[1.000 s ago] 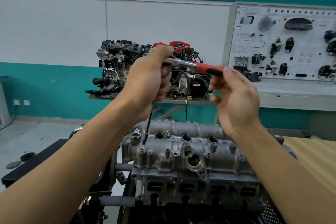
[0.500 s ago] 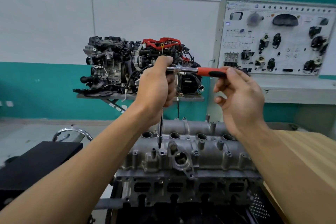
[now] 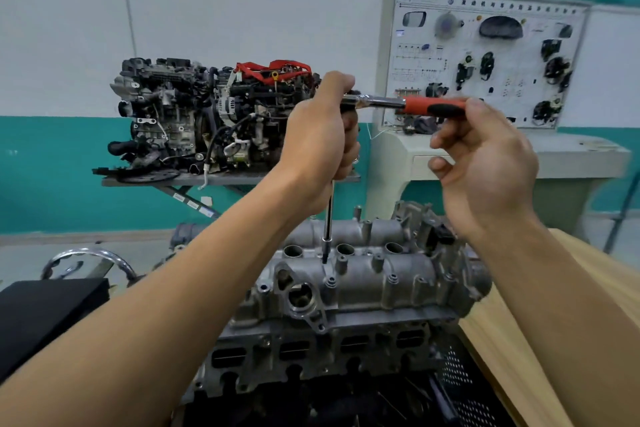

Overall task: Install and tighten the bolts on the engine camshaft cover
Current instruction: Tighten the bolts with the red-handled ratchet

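Holding, left hand (image 3: 322, 128): fist wrapped round the ratchet (image 3: 377, 101) head and the top of the extension (image 3: 330, 208).
Right hand (image 3: 485, 163): half curled, index finger on the end of the handle (image 3: 433, 107), thumb apart below; I cannot tell whether it truly grips.
Extension axis: near upright, running from the left fist straight down to the cover (image 3: 398, 274).
Handle axis: level, pointing right from the head toward the right hand.
Tip (image 3: 325, 257): at the cover's top, between two wells; seated or just above, I cannot tell.
Bolt (image 3: 331, 281): just nearer me than the tip, standing in its boss.
Nearer hand: left, directly above the tip.
Wells (image 3: 345, 248): three round bores in a row, dark inside, nothing showing in them.
Next move, my guess: right hand swings the handle about the upright axis.
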{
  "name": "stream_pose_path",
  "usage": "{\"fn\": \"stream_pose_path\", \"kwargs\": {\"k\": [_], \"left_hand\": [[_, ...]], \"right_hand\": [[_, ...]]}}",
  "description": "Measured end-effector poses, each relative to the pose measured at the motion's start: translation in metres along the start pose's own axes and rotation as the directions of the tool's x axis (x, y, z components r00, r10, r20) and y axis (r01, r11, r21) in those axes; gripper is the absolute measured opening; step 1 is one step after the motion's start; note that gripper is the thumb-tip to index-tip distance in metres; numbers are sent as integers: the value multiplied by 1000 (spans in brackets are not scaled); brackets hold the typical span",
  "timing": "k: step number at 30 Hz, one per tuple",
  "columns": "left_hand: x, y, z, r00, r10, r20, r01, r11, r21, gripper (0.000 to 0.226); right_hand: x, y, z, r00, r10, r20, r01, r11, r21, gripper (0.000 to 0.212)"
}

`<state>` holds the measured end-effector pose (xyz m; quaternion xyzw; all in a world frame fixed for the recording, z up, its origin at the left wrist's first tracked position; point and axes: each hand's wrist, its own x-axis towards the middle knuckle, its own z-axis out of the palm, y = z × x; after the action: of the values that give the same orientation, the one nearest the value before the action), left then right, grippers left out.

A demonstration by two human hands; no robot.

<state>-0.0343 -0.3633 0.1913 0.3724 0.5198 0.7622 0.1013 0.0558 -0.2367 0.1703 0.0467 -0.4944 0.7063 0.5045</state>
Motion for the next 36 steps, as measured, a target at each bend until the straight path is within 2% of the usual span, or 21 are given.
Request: {"fn": "stream_pose_path", "kwargs": {"k": [6, 22, 24, 29, 33, 36], "left_hand": [[-1, -19, 10, 999, -45, 14, 45, 999, -19, 50], [-4, -25, 11, 998, -46, -53, 45, 999, -18, 56], [-6, -27, 16, 997, -9, -77, 12, 999, 36, 53], [-11, -34, 26, 986, 134, -97, -118, 981, 156, 52], [-5, -33, 22, 982, 118, -147, -92, 980, 174, 52], [-2, -33, 17, 986, 82, -144, -60, 987, 151, 50]], "right_hand": [[-2, 6, -22, 999, 25, -33, -27, 998, -50, 18], [6, 20, -26, 999, 14, -39, -18, 994, -110, 19], [16, 26, -28, 998, 55, -29, -58, 989, -137, 23], [44, 37, -25, 963, 261, 63, -250, 957, -146, 35], [55, 42, -18, 938, 331, 100, -307, 931, -198, 37], [53, 42, -19, 946, 317, 72, -300, 935, -187, 31]]}}
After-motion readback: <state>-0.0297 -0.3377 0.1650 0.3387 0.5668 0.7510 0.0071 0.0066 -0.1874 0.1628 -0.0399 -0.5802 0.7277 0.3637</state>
